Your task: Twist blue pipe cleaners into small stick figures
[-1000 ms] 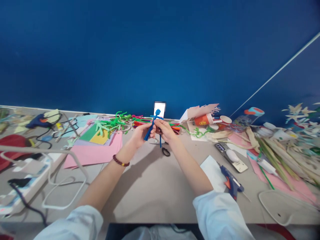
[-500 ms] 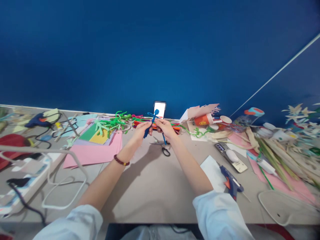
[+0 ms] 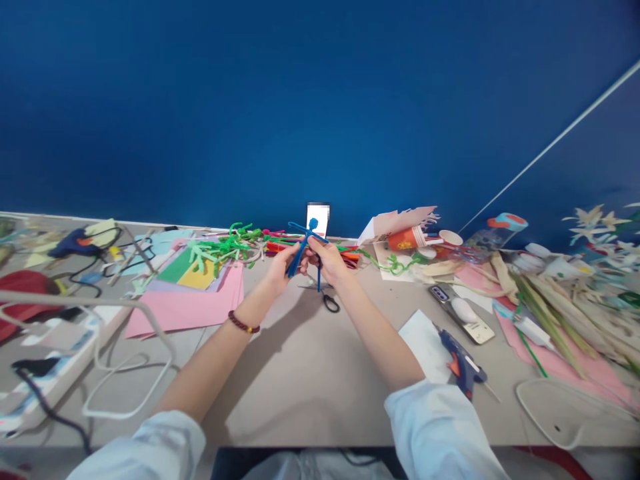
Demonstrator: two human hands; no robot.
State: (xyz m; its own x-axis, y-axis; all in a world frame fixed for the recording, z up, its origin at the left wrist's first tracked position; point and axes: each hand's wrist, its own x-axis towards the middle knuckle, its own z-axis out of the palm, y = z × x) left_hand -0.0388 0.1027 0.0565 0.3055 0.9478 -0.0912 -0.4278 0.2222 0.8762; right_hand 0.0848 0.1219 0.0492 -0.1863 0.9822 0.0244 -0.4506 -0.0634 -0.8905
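Between my hands is a blue pipe-cleaner figure (image 3: 303, 245) with a round head, thin arms and long legs. My left hand (image 3: 285, 268) pinches its body from the left, fingers closed. From the right, my right hand (image 3: 327, 259) grips it too, and a blue strand hangs down below those fingers. Scissors (image 3: 331, 303) lie on the table just under my hands, their blades partly hidden. Behind the figure a phone (image 3: 318, 215) with a lit screen leans against the blue wall. A bundle of red and orange pipe cleaners (image 3: 350, 255) lies behind my fingers.
Green pipe-cleaner pieces (image 3: 235, 243) rest by pink paper (image 3: 185, 310) on the left. A white power strip (image 3: 55, 373) and cable lie nearer. To the right are paper cups (image 3: 407, 238), another phone (image 3: 463, 317), a glue gun (image 3: 465, 367) and dried husks (image 3: 550, 313).
The blue figure has turned slightly in my hands, its arms now spread wider to both sides. My right fingers have shifted a little, and the hanging strand has moved left.
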